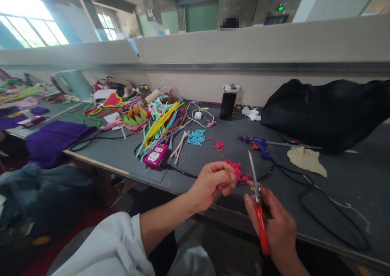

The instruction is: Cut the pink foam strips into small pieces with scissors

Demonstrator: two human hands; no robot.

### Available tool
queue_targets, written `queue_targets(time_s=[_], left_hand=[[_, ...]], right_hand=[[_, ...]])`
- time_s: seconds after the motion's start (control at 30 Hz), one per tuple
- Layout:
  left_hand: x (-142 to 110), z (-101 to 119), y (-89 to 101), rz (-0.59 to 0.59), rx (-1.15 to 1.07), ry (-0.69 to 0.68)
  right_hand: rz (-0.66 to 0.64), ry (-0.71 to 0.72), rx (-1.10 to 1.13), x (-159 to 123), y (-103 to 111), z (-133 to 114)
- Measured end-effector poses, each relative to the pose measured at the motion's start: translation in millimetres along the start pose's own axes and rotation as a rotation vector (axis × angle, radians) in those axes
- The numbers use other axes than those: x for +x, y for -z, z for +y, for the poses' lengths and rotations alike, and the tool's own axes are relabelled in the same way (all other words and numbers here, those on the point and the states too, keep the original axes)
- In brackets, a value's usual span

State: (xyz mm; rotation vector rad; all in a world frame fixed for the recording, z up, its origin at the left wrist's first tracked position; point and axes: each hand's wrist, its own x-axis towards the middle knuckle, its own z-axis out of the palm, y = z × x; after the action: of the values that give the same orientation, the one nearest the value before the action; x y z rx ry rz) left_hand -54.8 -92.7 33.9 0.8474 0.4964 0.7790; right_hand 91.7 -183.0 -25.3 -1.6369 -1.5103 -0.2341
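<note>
My left hand (213, 182) is closed in a pinch on a small pink pipe-cleaner piece (236, 171) just above the near edge of the grey table (122, 154). My right hand (276, 223) grips red-handled scissors (257, 205), blades pointing up and away, close to the pink piece. More pink bits (219, 144) and a pile of blue bits (196, 137) lie on the table beyond my hands.
A bundle of coloured pipe cleaners (161, 123), a pink device (156, 155), a blue glue gun (258, 142) with black cable, a black bottle (228, 101), a black bag (329, 113), purple cloth (55, 140) and a tan scrap (306, 159) lie about.
</note>
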Motion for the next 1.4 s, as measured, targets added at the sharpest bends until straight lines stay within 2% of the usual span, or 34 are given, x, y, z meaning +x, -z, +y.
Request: queue_targets(time_s=[0.17, 0.3, 0.4, 0.5, 0.6, 0.67, 0.87, 0.93, 1.0, 1.1, 1.2, 1.3, 1.4], left_hand=[[2, -5, 2.2, -0.101, 0.212, 0.209], [2, -12, 4.9, -0.206, 0.384, 0.272], [2, -19, 6.9, -0.233, 0.497, 0.253], [0, -23, 6.7, -0.233, 0.659, 0.078], [-3, -23, 3.3, -0.219, 0.992, -0.249], [-6, -22, 0.7, -0.237, 1.174, -0.417], [-10, -26, -1.1, -0.276, 1.474, -0.686], [-9, -26, -1.3, -0.255, 1.406, -0.675], [-8, -21, -2.2, -0.172, 1.225, -0.598], [-6, -10, -4.0, -0.001, 0.811, -0.401], [-4, 0, -5.0, 0.085, 0.343, -0.257], [-3, 4, -5.0, 0.128, 0.038, -0.232], [-2, 4, -4.6, 0.169, -0.080, -0.203]], right_hand=[[-0.077, -0.053, 0.094, 7, 14, -6], [-0.091, -0.062, 0.125, 7, 15, -6], [-0.073, -0.045, 0.149, 5, 12, -7], [-0.051, -0.033, 0.130, 6, 11, -7], [-0.037, -0.065, 0.065, 7, 12, -5], [-0.007, -0.093, 0.034, 8, 13, -4], [0.001, -0.057, 0.022, 7, 12, -4], [-0.017, -0.064, 0.040, 6, 11, -5], [-0.029, -0.109, 0.051, 4, 10, -4], [-0.025, -0.174, 0.041, 2, 8, -3], [-0.012, -0.140, 0.036, -1, 4, -3], [-0.018, -0.072, 0.041, -4, -2, -4], [-0.059, -0.049, 0.049, -7, -7, -5]])
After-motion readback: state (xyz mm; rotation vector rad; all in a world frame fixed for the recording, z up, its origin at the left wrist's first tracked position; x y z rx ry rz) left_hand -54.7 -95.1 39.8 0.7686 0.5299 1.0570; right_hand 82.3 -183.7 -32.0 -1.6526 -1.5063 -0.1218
